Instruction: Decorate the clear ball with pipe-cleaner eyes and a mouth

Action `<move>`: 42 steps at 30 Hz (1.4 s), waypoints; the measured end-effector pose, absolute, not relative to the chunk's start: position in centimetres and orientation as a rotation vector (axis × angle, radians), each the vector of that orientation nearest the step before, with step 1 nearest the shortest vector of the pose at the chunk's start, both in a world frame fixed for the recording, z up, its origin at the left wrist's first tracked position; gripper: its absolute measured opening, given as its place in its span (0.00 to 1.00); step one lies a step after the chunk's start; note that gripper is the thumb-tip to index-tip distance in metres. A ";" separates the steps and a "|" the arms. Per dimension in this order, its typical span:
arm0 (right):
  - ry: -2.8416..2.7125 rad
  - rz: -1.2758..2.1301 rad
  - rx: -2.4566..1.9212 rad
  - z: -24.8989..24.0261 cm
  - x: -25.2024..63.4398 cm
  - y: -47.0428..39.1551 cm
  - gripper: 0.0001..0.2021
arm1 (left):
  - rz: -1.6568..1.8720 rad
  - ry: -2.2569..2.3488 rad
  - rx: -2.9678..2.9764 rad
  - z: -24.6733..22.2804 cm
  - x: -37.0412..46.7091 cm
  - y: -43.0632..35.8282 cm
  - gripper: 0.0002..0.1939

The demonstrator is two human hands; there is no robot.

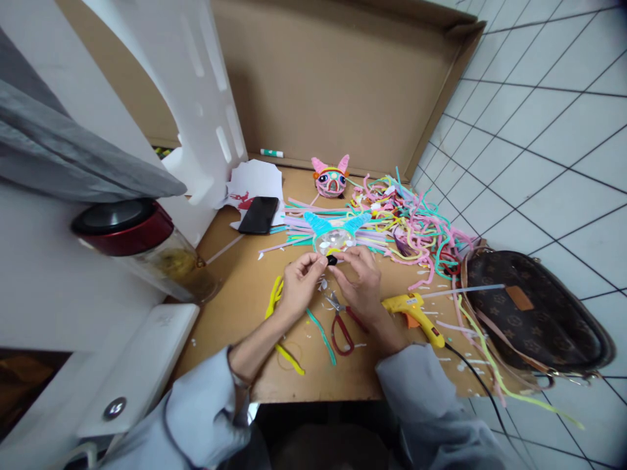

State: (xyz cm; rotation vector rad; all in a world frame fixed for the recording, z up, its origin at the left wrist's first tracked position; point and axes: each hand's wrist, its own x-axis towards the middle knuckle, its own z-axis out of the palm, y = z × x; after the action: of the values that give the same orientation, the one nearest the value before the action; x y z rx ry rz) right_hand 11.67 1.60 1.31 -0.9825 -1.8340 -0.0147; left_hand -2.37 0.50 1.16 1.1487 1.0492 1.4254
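My left hand and my right hand meet over the middle of the table, fingers closed in a pinch on a small black piece. A bit of yellow pipe cleaner shows at its upper edge; whether they are joined I cannot tell. Just beyond my fingertips is a clear, rounded form with turquoise ears wound from pipe cleaner. Red-handled scissors lie below my right hand. Beside my right wrist rests a yellow glue gun with a glue stick in its back.
A finished-looking pink-eared figure stands behind. Bundled and tangled pipe cleaners spread right of it. A phone lies on white paper. A lidded glass jar is at left, a brown patterned bag at right. The glue gun's cord runs off the front.
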 end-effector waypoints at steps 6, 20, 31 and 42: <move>-1.859 -0.053 -1.005 1.1 11.7 1.5 0.09 | 1.346 0.980 1.105 1.0 -2.2 0.4 0.14; -1.898 -0.172 -0.971 1.3 11.3 1.3 0.08 | 1.353 0.924 0.986 0.6 -1.7 0.6 0.11; -1.858 -0.161 -1.003 1.5 11.4 1.2 0.06 | 1.357 0.892 0.938 0.7 -1.7 0.7 0.15; -1.877 -0.135 -0.986 1.3 11.5 1.2 0.07 | 1.330 0.890 0.914 1.0 -1.6 0.5 0.14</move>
State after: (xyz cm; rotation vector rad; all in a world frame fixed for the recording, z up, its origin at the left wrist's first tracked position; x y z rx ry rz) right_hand 11.52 1.23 1.28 -0.9860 -1.8772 -0.1355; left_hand -1.57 0.48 1.02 0.9138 0.8897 1.3297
